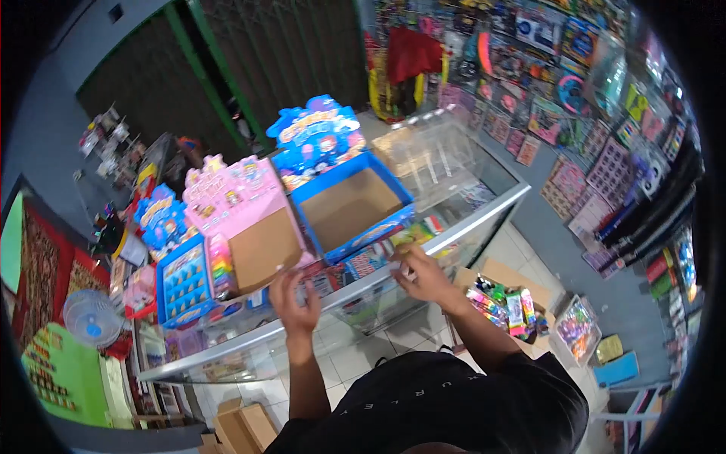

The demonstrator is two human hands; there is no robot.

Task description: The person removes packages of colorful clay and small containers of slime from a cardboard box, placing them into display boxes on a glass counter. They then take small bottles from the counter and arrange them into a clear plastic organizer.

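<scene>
Both hands are hovering at the front edge of the glass bench [344, 293], fingers loosely curled and grasping nothing visible. The left hand [296, 301] is hanging near the pink display box [265, 246]; the right hand [420, 277] is hanging near the empty blue box [350, 206], which is standing on the bench beside the pink one.
</scene>
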